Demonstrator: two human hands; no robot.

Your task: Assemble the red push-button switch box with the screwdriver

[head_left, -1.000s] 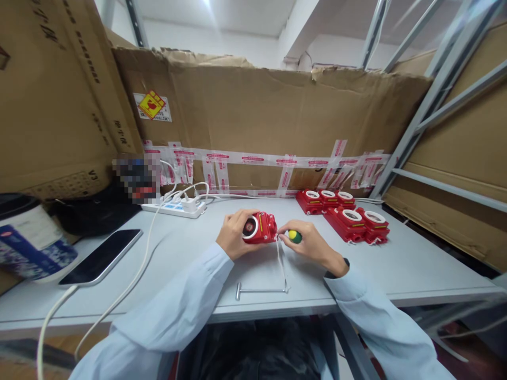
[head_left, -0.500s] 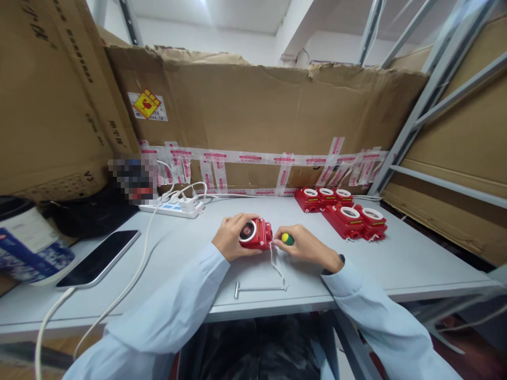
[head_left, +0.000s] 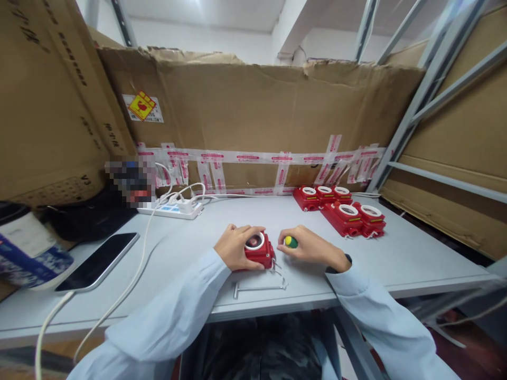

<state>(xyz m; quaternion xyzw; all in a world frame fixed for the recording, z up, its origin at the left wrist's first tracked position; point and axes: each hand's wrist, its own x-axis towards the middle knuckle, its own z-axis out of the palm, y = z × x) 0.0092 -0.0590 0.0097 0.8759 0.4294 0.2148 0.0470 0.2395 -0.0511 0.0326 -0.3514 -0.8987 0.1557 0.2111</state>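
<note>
My left hand (head_left: 238, 247) is wrapped over a red call point box (head_left: 260, 256) with a white-ringed round window, its lower side resting on the grey table. Fingers lie along its top edge and the thumb across its front. A pale cord (head_left: 278, 267) runs from the box's right end to a small T-shaped metal hammer (head_left: 259, 288) lying nearer the table's front edge. To the right, apart from the box, my right hand (head_left: 308, 245) is closed round a screwdriver (head_left: 291, 241) with a green and yellow handle; its shaft is hidden.
Several similar red boxes (head_left: 348, 219) stand at the back right. On the left are a phone (head_left: 99, 260), a white power strip (head_left: 174, 210), charging cables and a blue-and-white container (head_left: 31, 250). A taped cardboard wall (head_left: 253, 116) closes off the back; metal shelving (head_left: 412, 116) rises at right.
My left hand has brought the red box down towards me and set it lower on the table. My right hand with the screwdriver has drawn away from the box's end, slightly right.
</note>
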